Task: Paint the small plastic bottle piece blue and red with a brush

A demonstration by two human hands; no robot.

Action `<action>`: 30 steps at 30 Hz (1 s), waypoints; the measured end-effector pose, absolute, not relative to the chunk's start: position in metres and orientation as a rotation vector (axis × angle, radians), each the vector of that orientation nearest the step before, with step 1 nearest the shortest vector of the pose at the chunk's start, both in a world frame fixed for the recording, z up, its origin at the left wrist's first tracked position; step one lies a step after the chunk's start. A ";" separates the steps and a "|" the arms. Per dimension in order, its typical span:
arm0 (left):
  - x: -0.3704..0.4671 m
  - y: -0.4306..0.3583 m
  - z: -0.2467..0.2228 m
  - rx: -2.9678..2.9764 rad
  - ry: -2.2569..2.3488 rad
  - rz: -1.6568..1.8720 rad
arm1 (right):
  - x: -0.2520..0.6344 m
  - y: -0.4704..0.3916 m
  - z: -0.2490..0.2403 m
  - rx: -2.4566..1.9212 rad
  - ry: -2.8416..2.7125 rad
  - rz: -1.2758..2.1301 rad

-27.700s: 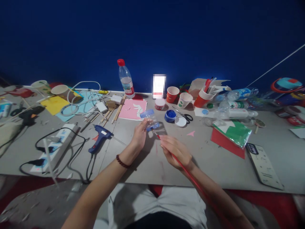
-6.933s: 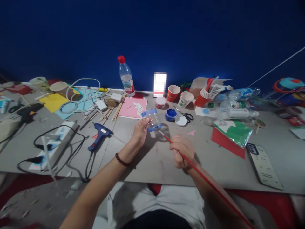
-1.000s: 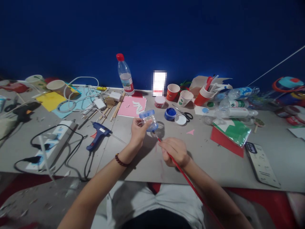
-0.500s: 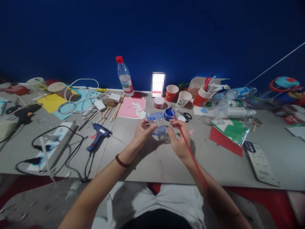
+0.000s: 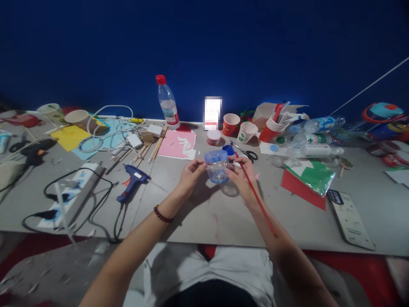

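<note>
A clear plastic cup-like piece, which looks like a cut bottle section (image 5: 218,167), has blue paint around its top and bottom edges. My left hand (image 5: 192,172) grips its left side between thumb and fingers. My right hand (image 5: 244,179) is closed round a red-handled paintbrush (image 5: 258,199) that slants back along the forearm. The thumb and fingertips of that hand also touch the right side of the piece. Just behind it sits a small pot of blue paint (image 5: 228,149), partly hidden. The piece is held above the table, over a shadow.
Scissors (image 5: 250,156) lie right of the paint pot, with paper cups (image 5: 231,125) behind. To the left are a blue glue gun (image 5: 134,182), a power strip (image 5: 70,192) and cables. A bottle with a red cap (image 5: 166,104) stands at the back; a phone (image 5: 349,218) lies right.
The clear plastic piece has moved right and turned in my fingers. My right hand has come in to touch its right side, with the paintbrush still in it.
</note>
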State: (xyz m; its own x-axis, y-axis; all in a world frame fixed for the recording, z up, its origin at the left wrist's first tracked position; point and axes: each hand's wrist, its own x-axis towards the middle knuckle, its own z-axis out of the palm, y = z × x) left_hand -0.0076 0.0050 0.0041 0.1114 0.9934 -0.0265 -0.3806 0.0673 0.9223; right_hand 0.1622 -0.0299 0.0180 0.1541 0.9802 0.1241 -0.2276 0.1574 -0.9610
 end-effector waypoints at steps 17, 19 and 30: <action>-0.007 -0.002 0.002 0.846 0.666 1.021 | 0.166 -0.031 0.017 -0.992 -1.192 1.151; -0.007 -0.001 0.000 0.863 0.671 1.043 | 0.165 -0.030 0.015 -0.992 -1.223 1.074; -0.011 0.014 -0.003 0.648 0.876 1.235 | 0.192 -0.028 0.055 -1.212 -1.258 0.458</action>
State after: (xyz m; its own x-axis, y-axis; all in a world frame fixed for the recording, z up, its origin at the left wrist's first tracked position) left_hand -0.0107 0.0144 -0.0028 0.0900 0.9729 -0.2128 -0.5221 0.2280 0.8218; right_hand 0.1918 -0.0285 0.0555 0.3221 0.8230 0.4678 0.3297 0.3657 -0.8704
